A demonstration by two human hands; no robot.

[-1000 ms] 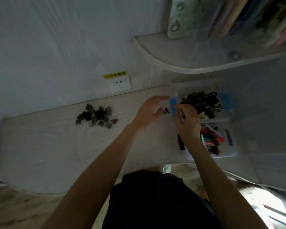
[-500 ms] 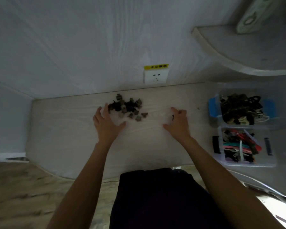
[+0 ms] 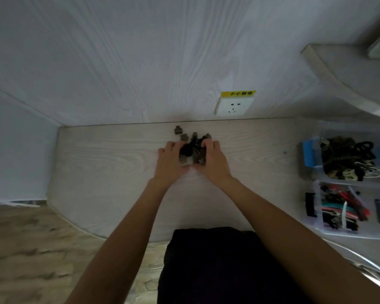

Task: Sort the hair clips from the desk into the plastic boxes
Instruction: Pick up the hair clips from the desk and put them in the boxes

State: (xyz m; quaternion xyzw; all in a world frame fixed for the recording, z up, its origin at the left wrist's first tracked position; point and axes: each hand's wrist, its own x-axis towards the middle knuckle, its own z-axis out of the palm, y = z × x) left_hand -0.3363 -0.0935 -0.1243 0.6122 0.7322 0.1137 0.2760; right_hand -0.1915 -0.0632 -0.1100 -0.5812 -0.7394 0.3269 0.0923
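Desk (image 3: 119, 172), boxes (image 3: 312, 172) holding clips (image 3: 342, 159)

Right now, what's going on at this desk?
A person is scooping a pile of small dark hair clips on the desk between the left hand and right hand. A few clips lie loose behind. Two plastic boxes at the right, the far box and near box, already hold clips.

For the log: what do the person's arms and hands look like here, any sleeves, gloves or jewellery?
Both forearms are bare up to the bottom edge of the picture, with no sleeves in view. The left hand and right hand wear no gloves, and no rings, watch or bracelet show. Dark clothing covers the person's body below the arms.
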